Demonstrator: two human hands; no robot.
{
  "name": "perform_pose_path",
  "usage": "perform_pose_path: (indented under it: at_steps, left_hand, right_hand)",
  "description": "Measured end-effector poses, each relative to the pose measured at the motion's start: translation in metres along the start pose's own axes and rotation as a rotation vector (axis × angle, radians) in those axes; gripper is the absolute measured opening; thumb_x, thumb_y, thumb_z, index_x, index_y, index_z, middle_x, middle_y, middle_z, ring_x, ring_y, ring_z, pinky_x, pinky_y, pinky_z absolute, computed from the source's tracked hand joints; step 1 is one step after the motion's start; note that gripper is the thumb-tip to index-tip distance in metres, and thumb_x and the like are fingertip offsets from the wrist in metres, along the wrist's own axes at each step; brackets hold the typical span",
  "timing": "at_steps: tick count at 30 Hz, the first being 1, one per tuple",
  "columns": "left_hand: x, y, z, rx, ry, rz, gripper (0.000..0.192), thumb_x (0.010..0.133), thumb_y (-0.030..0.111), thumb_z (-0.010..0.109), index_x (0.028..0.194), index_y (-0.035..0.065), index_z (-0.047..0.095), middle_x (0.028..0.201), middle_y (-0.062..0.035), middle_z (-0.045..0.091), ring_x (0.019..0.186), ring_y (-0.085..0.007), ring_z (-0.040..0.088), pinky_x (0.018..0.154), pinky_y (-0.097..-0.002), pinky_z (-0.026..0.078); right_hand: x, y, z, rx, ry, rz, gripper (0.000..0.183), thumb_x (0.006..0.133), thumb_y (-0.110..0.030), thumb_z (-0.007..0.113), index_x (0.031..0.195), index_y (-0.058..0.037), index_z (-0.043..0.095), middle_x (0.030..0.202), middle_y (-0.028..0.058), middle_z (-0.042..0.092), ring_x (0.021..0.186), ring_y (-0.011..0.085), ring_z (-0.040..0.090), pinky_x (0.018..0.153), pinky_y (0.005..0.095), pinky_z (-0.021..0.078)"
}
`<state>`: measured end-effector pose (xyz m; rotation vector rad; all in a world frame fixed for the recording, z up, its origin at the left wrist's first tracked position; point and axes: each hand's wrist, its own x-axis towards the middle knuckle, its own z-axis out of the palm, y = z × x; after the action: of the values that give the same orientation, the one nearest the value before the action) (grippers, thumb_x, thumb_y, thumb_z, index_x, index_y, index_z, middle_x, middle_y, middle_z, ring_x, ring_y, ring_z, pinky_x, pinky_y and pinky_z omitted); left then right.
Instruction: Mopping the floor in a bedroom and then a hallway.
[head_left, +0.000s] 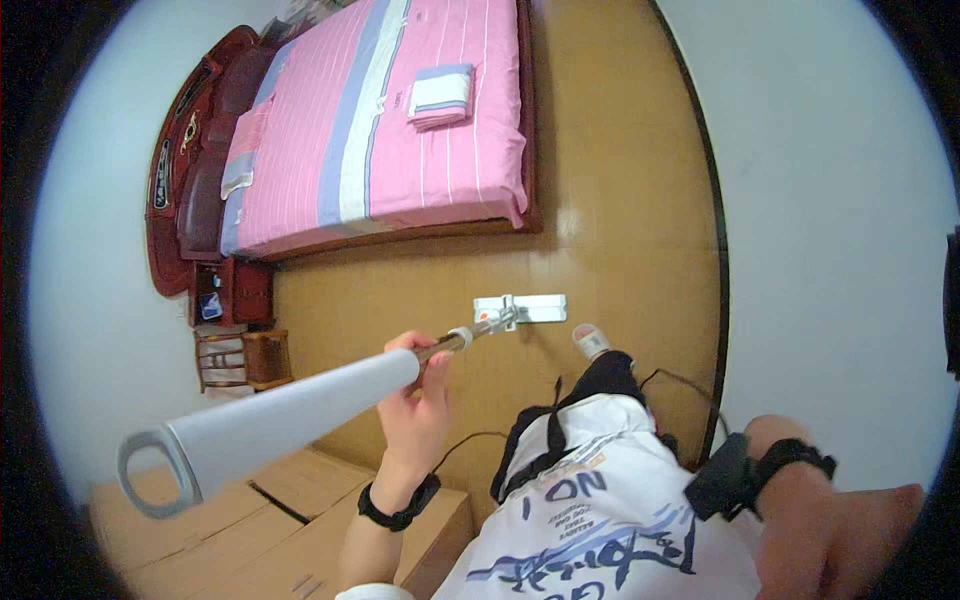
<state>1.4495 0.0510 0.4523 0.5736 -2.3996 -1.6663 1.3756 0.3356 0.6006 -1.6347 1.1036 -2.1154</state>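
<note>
My left hand is wrapped around the thin metal pole of a flat mop, just below its thick white upper handle. The handle's grey looped end points towards the lower left. On the wooden floor rests the white mop head, joined to the pole by a hinge. At the right, my right hand is raised in front of the white wall, partly hidden by a black device strapped to the wrist. Its fingers cannot be made out. A black band circles my left wrist.
A bed with pink striped bedding and folded linen stands ahead. Left are a red-brown nightstand and a small wooden chair. Large cardboard boxes lie lower left. Cables run near my slippered foot.
</note>
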Motion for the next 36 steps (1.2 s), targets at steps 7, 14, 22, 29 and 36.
perform_pose_path:
  at_steps: [7,14,22,29,36]
  left_hand:
    - [-0.070,-0.044,-0.059,0.217,0.182,0.245,0.014,0.078,0.008,0.062,0.084,0.0002,0.052,0.076,-0.0072,0.045,0.069,-0.0155,0.047,0.062,-0.0257,0.038]
    - [-0.150,-0.096,-0.107,0.241,0.175,0.369,0.013,0.076,0.005,0.061,0.084,0.0016,0.051,0.080,-0.0079,0.043,0.072,-0.0183,0.044,0.061,-0.0282,0.038]
    - [-0.185,-0.132,-0.139,0.247,0.195,0.452,0.012,0.077,0.003,0.058,0.085,0.0018,0.049,0.086,-0.0082,0.043,0.075,-0.0173,0.043,0.063,-0.0280,0.038]
    - [-0.187,-0.154,-0.149,-0.025,0.216,0.390,0.005,0.082,-0.001,0.051,0.084,0.0022,0.047,0.090,-0.0090,0.049,0.084,-0.0171,0.050,0.075,-0.0274,0.041]
    - [-0.180,-0.143,-0.146,-0.142,0.148,0.328,0.003,0.085,0.001,0.046,0.088,0.0020,0.045,0.090,-0.0107,0.056,0.084,-0.0191,0.054,0.080,-0.0311,0.043]
  right_hand:
    - [-0.024,0.038,0.126,-0.079,-0.017,0.031,0.032,0.088,-0.025,0.028,0.101,-0.0029,0.047,0.097,0.0105,0.056,0.085,0.0157,0.054,0.076,0.0279,0.0422]
    - [-0.053,0.049,0.222,-0.115,-0.028,0.072,0.029,0.087,-0.023,0.030,0.099,-0.0028,0.047,0.094,0.0104,0.056,0.083,0.0159,0.054,0.074,0.0280,0.0423]
    - [-0.068,0.046,0.290,-0.173,-0.032,0.086,0.026,0.086,-0.021,0.032,0.095,-0.0027,0.048,0.092,0.0104,0.056,0.080,0.0161,0.054,0.071,0.0280,0.0425]
    - [-0.068,0.038,0.307,-0.191,-0.045,0.094,0.023,0.085,-0.019,0.034,0.093,-0.0026,0.048,0.089,0.0103,0.056,0.078,0.0163,0.053,0.069,0.0281,0.0426]
    - [-0.065,0.001,0.306,-0.228,-0.034,0.046,0.020,0.084,-0.017,0.035,0.090,-0.0025,0.049,0.087,0.0102,0.056,0.075,0.0165,0.053,0.067,0.0282,0.0428]
